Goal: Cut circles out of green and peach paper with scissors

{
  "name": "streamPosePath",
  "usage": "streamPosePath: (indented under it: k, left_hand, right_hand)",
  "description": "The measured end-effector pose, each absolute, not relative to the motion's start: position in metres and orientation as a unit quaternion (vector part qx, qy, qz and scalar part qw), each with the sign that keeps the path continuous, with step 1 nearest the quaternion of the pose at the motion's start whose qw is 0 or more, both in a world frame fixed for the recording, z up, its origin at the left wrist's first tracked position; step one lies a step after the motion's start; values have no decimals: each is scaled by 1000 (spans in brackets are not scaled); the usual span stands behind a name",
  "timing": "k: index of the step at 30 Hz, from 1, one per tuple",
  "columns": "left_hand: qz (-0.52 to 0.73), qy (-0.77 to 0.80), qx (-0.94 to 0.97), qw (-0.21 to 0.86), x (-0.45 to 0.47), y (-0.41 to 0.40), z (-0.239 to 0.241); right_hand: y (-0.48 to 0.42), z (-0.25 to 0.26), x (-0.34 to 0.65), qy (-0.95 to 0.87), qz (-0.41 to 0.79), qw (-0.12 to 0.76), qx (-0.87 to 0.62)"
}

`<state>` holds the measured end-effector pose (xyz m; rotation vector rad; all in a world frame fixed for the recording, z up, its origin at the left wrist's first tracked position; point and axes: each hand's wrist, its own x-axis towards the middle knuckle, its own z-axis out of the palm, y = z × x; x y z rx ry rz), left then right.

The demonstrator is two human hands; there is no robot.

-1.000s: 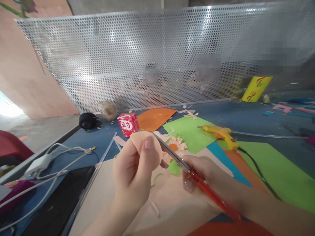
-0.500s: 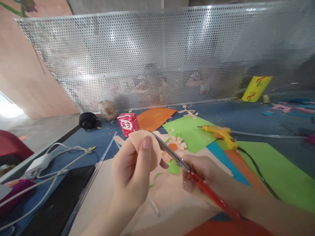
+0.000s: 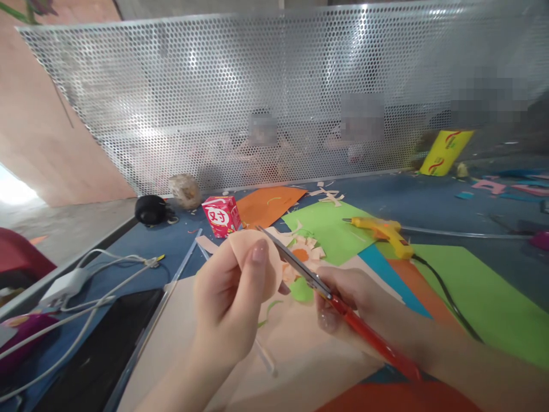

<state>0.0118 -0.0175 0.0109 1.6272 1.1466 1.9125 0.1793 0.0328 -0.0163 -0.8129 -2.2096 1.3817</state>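
A rounded piece of peach paper (image 3: pixel 271 269) is pinched between the thumb and fingers of my left hand (image 3: pixel 231 297). My right hand (image 3: pixel 351 297) grips red-handled scissors (image 3: pixel 364 329), whose metal blades point up and left to the paper's upper right edge. The blades look nearly closed; whether paper lies between them I cannot tell. Just behind the blades lies a peach paper flower (image 3: pixel 311 252) with an orange centre, partly covered by the scissors. A light green paper piece (image 3: pixel 301 290) shows between my hands.
A yellow glue gun (image 3: pixel 386 232) with a black cord rests on green paper (image 3: pixel 330 229) at the right. A red box (image 3: pixel 221 216) stands behind my left hand. White cables (image 3: pixel 103 297) and a black phone-like slab (image 3: pixel 107 343) lie left. A perforated metal screen (image 3: pixel 214 114) borders the back.
Both hands keep nearly the same pose. The scissor tips sit slightly further left along the paper's edge, and the whole view has shifted a little.
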Motion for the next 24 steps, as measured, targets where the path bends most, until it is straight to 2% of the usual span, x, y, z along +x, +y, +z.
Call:
streamPosePath:
  k: [11, 24]
  left_hand:
    - [664, 381, 605, 218, 3, -13, 12]
    - [627, 396, 639, 203, -5, -11, 10]
  right_hand:
    - [33, -13, 180, -782, 501, 199, -312]
    - [36, -11, 181, -795, 486, 197, -305]
